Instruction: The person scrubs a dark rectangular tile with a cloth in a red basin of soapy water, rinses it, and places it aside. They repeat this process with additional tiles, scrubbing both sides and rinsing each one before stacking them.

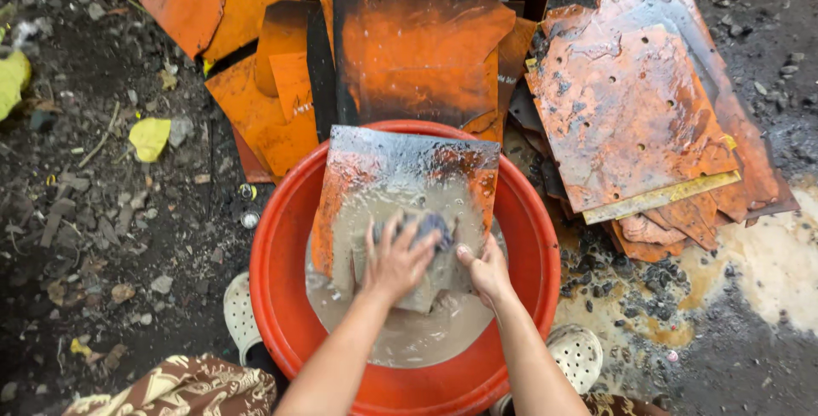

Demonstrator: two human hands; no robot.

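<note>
A red plastic basin (pixel 274 280) holds muddy grey water. An orange, rust-stained flat sheet (pixel 400 173) leans tilted in the basin, its lower part in the water. My left hand (pixel 394 261) presses a dark scrubbing pad (pixel 430 229) against the sheet's wet face. Beside it, my right hand (pixel 486 269) grips the sheet's lower right edge at the waterline.
More orange sheets (pixel 409 50) lean in a pile behind the basin. A stack of rusty perforated sheets (pixel 635 109) lies on the right. Dark, gravelly ground with yellow leaves (pixel 150 137) spreads to the left. White perforated clogs (pixel 578 355) flank the basin. A pale wet patch (pixel 767 263) lies far right.
</note>
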